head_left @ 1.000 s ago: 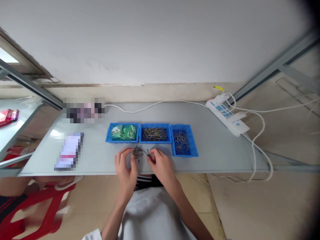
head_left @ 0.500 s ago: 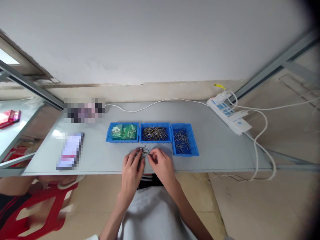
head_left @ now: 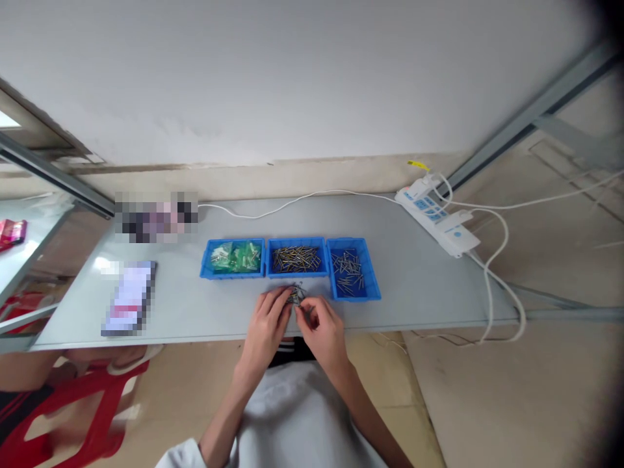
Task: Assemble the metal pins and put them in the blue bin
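A small heap of metal pins [head_left: 295, 292] lies on the grey table [head_left: 419, 286] just in front of the blue trays. My left hand [head_left: 267, 326] lies with its fingers curled against the heap's left side. My right hand [head_left: 322, 325] is beside it, fingers pinched together at the heap's right edge; what they hold is too small to make out. Behind stand three blue trays: the left tray [head_left: 233, 257] with green and white parts, the middle tray [head_left: 296, 258] with dark pins, the right tray [head_left: 353, 277] with silver pins.
A white power strip [head_left: 436, 218] with cables lies at the back right, and a white cable runs along the back edge. A phone-like flat object [head_left: 127, 298] lies at the left. A red chair [head_left: 63, 416] stands at the lower left, beside another person's leg.
My left hand has pushed the pin heap rightward across the table until it meets my right hand. The view has shifted slightly.
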### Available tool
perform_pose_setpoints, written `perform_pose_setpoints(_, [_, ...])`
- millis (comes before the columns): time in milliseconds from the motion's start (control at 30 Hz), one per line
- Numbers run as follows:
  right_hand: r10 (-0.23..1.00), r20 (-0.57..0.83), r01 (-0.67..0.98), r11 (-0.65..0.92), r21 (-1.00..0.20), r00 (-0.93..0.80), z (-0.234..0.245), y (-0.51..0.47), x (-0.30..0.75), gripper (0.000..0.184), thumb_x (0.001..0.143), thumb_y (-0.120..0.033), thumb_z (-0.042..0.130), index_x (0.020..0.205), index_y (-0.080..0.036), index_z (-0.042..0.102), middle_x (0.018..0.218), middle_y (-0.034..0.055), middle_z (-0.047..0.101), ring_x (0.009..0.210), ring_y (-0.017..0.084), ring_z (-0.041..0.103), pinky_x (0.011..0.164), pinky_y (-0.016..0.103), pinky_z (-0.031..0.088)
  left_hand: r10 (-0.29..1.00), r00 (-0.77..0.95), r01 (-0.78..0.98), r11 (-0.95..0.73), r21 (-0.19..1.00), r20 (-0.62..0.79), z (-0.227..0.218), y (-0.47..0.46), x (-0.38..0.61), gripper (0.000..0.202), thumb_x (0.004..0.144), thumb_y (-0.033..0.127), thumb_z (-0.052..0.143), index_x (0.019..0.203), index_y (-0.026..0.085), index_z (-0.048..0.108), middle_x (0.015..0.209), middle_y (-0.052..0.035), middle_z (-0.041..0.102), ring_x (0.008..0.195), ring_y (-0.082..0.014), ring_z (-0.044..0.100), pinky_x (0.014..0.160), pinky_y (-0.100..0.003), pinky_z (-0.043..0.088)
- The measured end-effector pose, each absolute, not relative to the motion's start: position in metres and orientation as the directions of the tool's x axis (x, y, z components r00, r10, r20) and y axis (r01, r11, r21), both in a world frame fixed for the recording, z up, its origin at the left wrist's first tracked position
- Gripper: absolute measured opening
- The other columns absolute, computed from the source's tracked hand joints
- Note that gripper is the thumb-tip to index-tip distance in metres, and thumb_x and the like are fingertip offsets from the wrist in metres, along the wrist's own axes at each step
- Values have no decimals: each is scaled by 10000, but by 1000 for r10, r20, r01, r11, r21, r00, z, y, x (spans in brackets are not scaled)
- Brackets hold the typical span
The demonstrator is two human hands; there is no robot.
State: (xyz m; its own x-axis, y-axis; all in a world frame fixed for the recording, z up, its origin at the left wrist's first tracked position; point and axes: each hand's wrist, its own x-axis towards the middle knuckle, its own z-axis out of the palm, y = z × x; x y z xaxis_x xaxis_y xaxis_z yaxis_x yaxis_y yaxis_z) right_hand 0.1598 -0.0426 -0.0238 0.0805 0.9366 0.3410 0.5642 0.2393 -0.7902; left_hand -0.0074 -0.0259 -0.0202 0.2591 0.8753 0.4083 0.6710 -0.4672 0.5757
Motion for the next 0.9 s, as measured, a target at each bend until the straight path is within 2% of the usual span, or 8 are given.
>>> perform_pose_setpoints(200, [911, 407, 530, 312, -788, 70, -22, -44, 160, 44, 1062, -233, 641, 1049, -239, 683, 831, -5, 726, 597, 132, 622, 642, 248, 547, 786, 228, 689, -548, 475, 575, -19, -38, -16, 524, 1057, 114, 653, 1558, 246, 576, 1317, -132, 756, 1175, -272, 712, 1014, -421, 597])
perform_pose_setpoints(333, [886, 462, 503, 383, -775, 37, -9, -45, 158, 91, 1065, -186, 637, 1089, -248, 700, 866, 4, 725, 620, 129, 616, 663, 251, 563, 761, 269, 650, -596, 471, 590, -21, -42, -17, 525, 1056, 73, 635, 1554, 230, 585, 1331, -149, 756, 1166, -260, 735, 994, -399, 600])
perform_pose_setpoints(467, [861, 507, 465, 433, -772, 42, 8, -41, 156, 116, 1053, -162, 654, 1096, -253, 711, 858, -1, 711, 617, 123, 596, 646, 249, 559, 769, 244, 583, -604, 544, 591, -22, -35, -10, 364, 1080, 96, 598, 1403, 230, 698, 1214, -116, 809, 1050, -229, 774, 942, -365, 621])
perform_pose_setpoints(567, [843, 535, 428, 461, -777, 63, 14, -34, 156, 117, 1037, -152, 680, 1079, -253, 719, 850, -8, 699, 601, 114, 570, 632, 247, 550, 801, 182, 538, -567, 624, 571, -19, -29, -2, 299, 1081, 114, 594, 1312, 227, 747, 1195, -105, 824, 1050, -218, 788, 941, -340, 634])
perform_pose_setpoints(700, [841, 534, 356, 475, -805, 87, 6, -28, 153, 198, 1017, -152, 692, 1181, -259, 716, 865, -9, 682, 592, 109, 565, 594, 241, 539, 851, 96, 458, -498, 736, 516, -18, -23, 5, 241, 1057, 133, 613, 1192, 227, 789, 1110, -77, 847, 986, -207, 814, 896, -310, 654])
perform_pose_setpoints(900, [852, 517, 390, 449, -804, 85, -10, -28, 149, 271, 1030, -179, 651, 1288, -255, 687, 882, 15, 712, 621, 134, 599, 618, 269, 567, 912, 37, 432, -383, 817, 408, -24, -21, 4, 201, 1017, 149, 654, 1115, 224, 812, 1036, -64, 862, 923, -213, 827, 859, -307, 659])
